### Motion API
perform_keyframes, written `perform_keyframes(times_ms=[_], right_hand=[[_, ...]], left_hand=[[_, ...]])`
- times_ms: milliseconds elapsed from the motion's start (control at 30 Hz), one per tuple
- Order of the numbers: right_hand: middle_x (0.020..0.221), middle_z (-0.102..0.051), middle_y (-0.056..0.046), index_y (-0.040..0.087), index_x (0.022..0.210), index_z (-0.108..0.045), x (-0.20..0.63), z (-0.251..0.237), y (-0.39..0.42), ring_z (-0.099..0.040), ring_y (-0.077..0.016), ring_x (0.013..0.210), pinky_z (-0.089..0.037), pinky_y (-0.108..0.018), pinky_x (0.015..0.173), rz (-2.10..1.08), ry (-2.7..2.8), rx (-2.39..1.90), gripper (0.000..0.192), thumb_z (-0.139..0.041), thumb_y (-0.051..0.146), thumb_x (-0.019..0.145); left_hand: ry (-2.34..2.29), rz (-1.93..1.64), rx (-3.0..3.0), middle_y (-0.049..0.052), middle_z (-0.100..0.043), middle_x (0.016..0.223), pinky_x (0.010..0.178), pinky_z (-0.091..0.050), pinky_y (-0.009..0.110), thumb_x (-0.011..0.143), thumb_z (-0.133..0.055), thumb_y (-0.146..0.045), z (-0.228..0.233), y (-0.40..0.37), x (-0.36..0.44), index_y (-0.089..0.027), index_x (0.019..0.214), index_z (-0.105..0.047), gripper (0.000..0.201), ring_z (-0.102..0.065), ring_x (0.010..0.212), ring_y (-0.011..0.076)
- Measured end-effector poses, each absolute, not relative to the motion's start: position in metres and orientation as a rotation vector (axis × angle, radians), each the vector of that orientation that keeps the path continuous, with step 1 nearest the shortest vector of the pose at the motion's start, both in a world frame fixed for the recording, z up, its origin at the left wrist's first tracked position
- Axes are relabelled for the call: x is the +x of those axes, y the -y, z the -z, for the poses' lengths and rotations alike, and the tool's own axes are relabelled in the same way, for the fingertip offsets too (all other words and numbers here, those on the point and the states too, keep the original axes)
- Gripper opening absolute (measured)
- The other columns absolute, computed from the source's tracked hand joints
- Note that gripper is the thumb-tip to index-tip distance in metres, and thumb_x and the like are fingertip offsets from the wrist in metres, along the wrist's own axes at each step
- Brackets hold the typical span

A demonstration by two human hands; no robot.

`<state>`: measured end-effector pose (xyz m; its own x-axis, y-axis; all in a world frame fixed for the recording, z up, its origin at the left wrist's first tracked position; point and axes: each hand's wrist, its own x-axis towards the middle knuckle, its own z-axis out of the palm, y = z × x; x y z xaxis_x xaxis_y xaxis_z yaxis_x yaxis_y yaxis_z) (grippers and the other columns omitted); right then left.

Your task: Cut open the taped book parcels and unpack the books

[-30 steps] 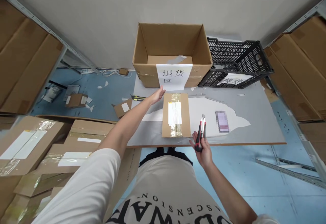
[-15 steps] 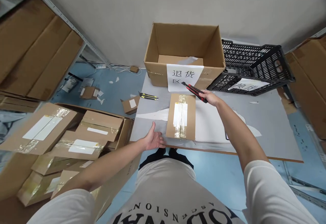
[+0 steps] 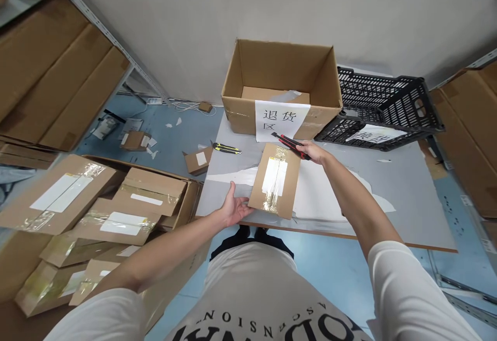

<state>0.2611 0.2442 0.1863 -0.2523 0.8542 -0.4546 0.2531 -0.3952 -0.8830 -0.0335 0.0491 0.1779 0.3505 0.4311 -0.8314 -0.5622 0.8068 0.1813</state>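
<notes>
A taped cardboard box with a white label lies slightly turned at the table's front. My left hand is at its lower left corner, thumb raised and apart, fingertips touching or just under the edge; exactly which is hidden. In my right hand is a red and black utility knife, pointing left over the box's far right corner. Whether its blade is out is too small to tell. A second utility knife, yellow and black, rests on the table to the left of the box.
Behind stands a large open carton with a paper sign, beside a black plastic crate. At my left, a big carton holds several taped boxes. White paper lies on the table. Small boxes and scraps litter the floor.
The taped box has turned, its near end swinging right. My left hand has come to its lower left corner. My right hand, with the knife, has shifted slightly left and nearer.
</notes>
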Motion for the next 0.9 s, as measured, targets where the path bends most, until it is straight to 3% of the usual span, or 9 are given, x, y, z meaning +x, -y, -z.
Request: perform_keyframes(times_ms=[200,333,567,733,900], right_hand=[[0.073,-0.067,-0.001,0.017,0.085,-0.064,0.269,-0.202,-0.218,-0.057,-0.0117,0.059,-0.044,-0.022,0.054,-1.638,1.035,-1.536,0.012,-0.064,0.026,0.077],[0.071,-0.066,0.0,0.019,0.085,-0.061,0.27,-0.207,-0.178,-0.057,-0.0111,0.057,-0.045,-0.022,0.051,-1.542,0.794,-1.531,0.016,-0.064,0.031,0.076],[0.079,-0.068,0.0,0.02,0.084,-0.059,0.258,-0.195,-0.093,-0.061,-0.0114,0.061,-0.048,-0.023,0.049,-1.384,0.328,-1.484,0.013,-0.058,0.032,0.078],[0.081,-0.068,0.0,0.021,0.085,-0.057,0.243,-0.176,-0.056,-0.062,-0.012,0.064,-0.05,-0.023,0.051,-1.339,0.142,-1.472,0.015,-0.057,0.034,0.079],[0.092,-0.068,0.0,0.022,0.092,-0.058,0.225,-0.161,-0.034,-0.064,-0.0134,0.077,-0.053,-0.024,0.058,-1.316,0.146,-1.468,0.026,-0.061,0.042,0.075]], left_hand=[[-1.162,-0.602,0.117,0.021,-0.067,0.094,0.083,-0.054,0.034,0.072,-0.027,-0.081,-0.198,-0.083,-0.062,0.002,0.127,-0.044,0.101,-0.064,0.098,0.0271],[-1.265,-0.448,0.367,0.022,-0.065,0.105,0.078,-0.056,0.031,0.069,-0.024,-0.084,-0.209,-0.132,-0.085,-0.003,0.121,-0.051,0.1,-0.065,0.095,0.026],[-1.392,-0.134,0.782,0.021,-0.057,0.122,0.072,-0.054,0.026,0.071,-0.015,-0.084,-0.214,-0.209,-0.079,-0.008,0.119,-0.054,0.098,-0.056,0.113,0.0278],[-1.427,0.026,0.955,0.02,-0.064,0.109,0.069,-0.053,0.027,0.067,-0.016,-0.086,-0.206,-0.245,-0.057,-0.011,0.116,-0.058,0.099,-0.057,0.107,0.0312],[-1.457,-0.04,1.049,0.013,-0.066,0.105,0.074,-0.05,0.026,0.067,-0.021,-0.086,-0.186,-0.251,-0.056,-0.018,0.113,-0.059,0.091,-0.058,0.102,0.0242]])
